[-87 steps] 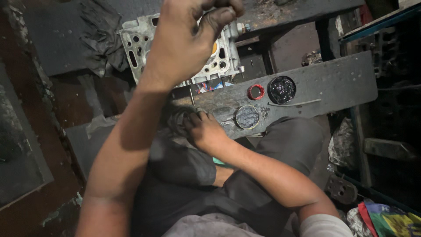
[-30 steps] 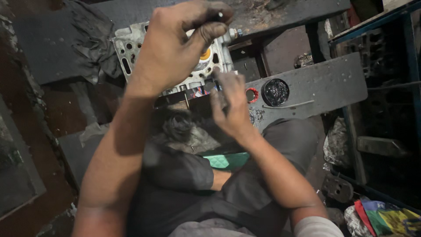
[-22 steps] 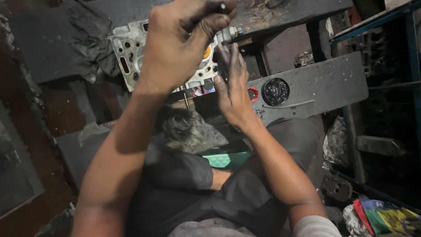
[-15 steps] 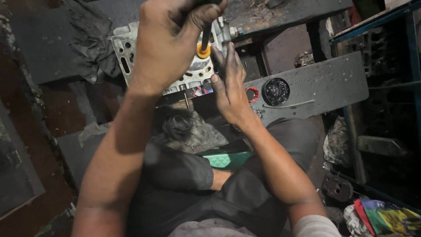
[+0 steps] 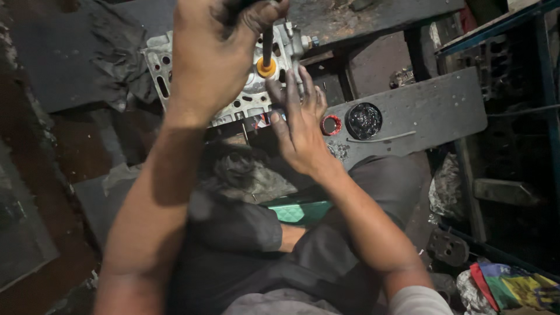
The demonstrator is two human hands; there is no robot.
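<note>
My left hand is clenched around a dark tool with a thin metal shaft and an orange collar, which stands upright on the grey cast-metal engine part with many holes. My right hand is released, the fingers stretched flat, lying against the front edge of this metal part, just beside the shaft. The part rests on a dark greasy desk.

To the right, on a grey flat board, there is a small red ring-shaped cap and a round black tin of grease, with a thin wire near them. A crumpled dirty rag lies on my lap, above a green patterned object. Coloured cloth is at the bottom right corner.

My left hand covers the top of the tool, so its handle is hard to make out. The area at right is very dark.

Compared with half a second ago, my left hand is slightly higher and more of the shaft and collar shows; the right hand stays at the same place.
</note>
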